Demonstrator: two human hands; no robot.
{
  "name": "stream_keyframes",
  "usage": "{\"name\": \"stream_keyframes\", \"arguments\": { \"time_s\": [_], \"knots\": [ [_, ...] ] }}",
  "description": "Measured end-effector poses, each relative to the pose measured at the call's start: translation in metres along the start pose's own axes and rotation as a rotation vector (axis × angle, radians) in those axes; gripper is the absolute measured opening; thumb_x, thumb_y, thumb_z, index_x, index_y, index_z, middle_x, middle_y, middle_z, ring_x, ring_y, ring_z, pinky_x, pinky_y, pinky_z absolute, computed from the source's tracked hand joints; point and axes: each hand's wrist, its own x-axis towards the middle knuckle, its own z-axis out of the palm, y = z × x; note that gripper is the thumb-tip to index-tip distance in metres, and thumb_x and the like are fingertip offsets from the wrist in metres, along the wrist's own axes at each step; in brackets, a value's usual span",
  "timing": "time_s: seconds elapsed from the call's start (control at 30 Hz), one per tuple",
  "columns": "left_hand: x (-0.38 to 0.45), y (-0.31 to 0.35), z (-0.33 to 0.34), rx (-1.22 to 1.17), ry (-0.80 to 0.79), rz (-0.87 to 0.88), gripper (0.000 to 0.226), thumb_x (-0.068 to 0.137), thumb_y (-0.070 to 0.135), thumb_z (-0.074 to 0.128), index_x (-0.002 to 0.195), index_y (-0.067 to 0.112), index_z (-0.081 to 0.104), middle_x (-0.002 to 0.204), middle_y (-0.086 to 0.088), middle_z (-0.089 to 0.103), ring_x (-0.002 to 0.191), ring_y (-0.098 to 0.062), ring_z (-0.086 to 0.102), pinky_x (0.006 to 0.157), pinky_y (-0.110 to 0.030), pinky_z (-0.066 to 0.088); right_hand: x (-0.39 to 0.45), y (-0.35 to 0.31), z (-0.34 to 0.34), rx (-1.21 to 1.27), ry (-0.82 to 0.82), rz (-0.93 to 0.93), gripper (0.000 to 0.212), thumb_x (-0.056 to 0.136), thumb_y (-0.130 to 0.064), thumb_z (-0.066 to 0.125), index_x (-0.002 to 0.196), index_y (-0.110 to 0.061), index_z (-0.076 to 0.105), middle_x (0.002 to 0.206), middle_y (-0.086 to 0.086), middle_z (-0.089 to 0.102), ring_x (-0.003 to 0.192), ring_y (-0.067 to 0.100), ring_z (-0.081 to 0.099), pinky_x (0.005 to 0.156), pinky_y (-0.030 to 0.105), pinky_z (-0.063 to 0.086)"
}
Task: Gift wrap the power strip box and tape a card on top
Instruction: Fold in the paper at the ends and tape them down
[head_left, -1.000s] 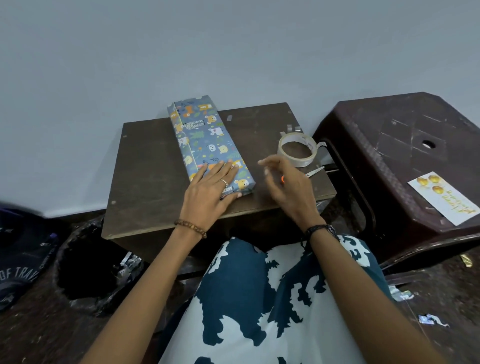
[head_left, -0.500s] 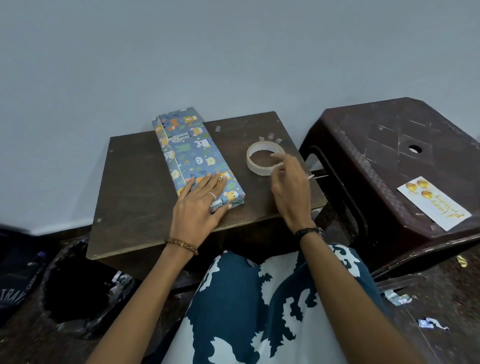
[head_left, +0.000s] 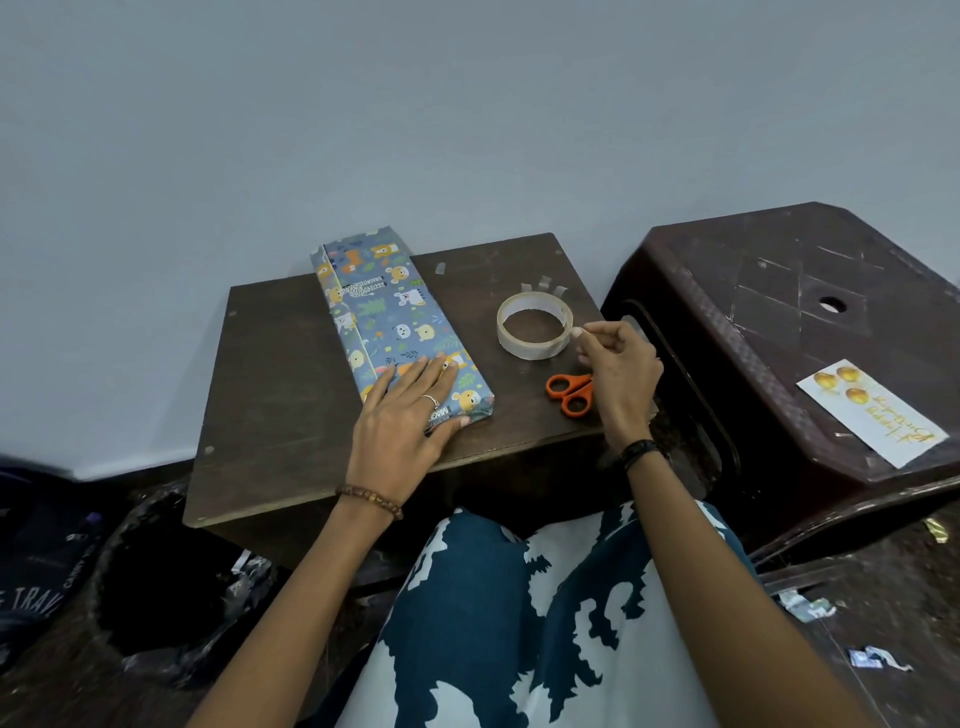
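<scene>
So the power strip box (head_left: 400, 327) is already covered in blue paper with little cartoon animals on it, lying flat on the small dark wooden bench (head_left: 280, 395) and running at a slant from the back edge by the wall toward the front, with a paper seam showing along its left side. The left hand (head_left: 402, 421) is pressed flat on the near end of it, fingers spread and palm down, so that grip is open and just pinning the box, not clutching anything. To the right of the box, a bit apart from it, sits the tape roll (head_left: 535, 325), lying flat on the bench. The right hand (head_left: 618, 371) is right at the roll's right side, thumb and forefinger pinched together at the roll's outer edge, seemingly on the loose end of the tape, though it's too small to say for sure. Orange-handled scissors (head_left: 570, 394) lie on the bench just in front of the roll, partly tucked under that right hand, blades hidden. A few short clear tape bits (head_left: 543, 285) are stuck on the bench just behind the roll. The card (head_left: 872, 413), white with 3 gold balloons and gold lettering, isn't on the box yet: it's lying on the dark brown plastic stool (head_left: 769, 291) to the right of the bench, well away from the box. On the floor to the left there's a black bin (head_left: 156, 587).
</scene>
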Motion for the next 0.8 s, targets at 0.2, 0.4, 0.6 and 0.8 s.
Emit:
{"name": "stream_keyframes", "arguments": {
  "time_s": [0.2, 0.4, 0.6, 0.8],
  "knots": [
    [0.0, 0.0, 0.0, 0.037, -0.011, 0.011, 0.059, 0.087, 0.05, 0.033, 0.134, 0.018, 0.047, 0.138, -0.001, 0.05, 0.129, -0.016, 0.046, 0.11, -0.038, 0.024, 0.004, -0.001, 0.001, 0.103, 0.016, 0.04, 0.014, 0.082, -0.018, 0.071, 0.092, -0.008, 0.066, 0.074, -0.001, 0.067, 0.063, 0.001, 0.065, 0.063, 0.014, 0.054],
    [0.0, 0.003, 0.001, 0.008, 0.061, 0.001, 0.058, 0.084, 0.049, 0.037, 0.129, 0.016, 0.054, 0.132, -0.003, 0.056, 0.123, -0.017, 0.052, 0.108, -0.041, 0.029, 0.003, 0.006, -0.001, -0.163, -0.053, -0.069, 0.006, 0.087, -0.014, 0.064, 0.091, -0.014, 0.069, 0.083, 0.005, 0.068, 0.066, 0.008, 0.063, 0.061, 0.015, 0.054],
    [0.002, 0.004, 0.002, 0.022, 0.072, -0.013, 0.056, 0.082, 0.047, 0.039, 0.126, 0.017, 0.057, 0.13, -0.002, 0.058, 0.121, -0.016, 0.054, 0.107, -0.041, 0.032, -0.003, 0.0, -0.001, -0.468, -0.097, -0.266, 0.021, 0.091, -0.015, 0.053, 0.101, -0.012, 0.071, 0.091, 0.006, 0.057, 0.077, 0.009, 0.051, 0.057, 0.01, 0.035],
    [0.002, 0.004, 0.002, 0.02, 0.091, -0.009, 0.056, 0.081, 0.047, 0.04, 0.124, 0.016, 0.058, 0.129, -0.002, 0.059, 0.119, -0.017, 0.056, 0.106, -0.043, 0.032, -0.008, 0.0, 0.0, -0.617, -0.171, -0.342, 0.032, 0.09, -0.012, 0.051, 0.119, -0.013, 0.064, 0.084, 0.002, 0.043, 0.078, 0.012, 0.042, 0.064, 0.024, 0.032]
  ]
}}
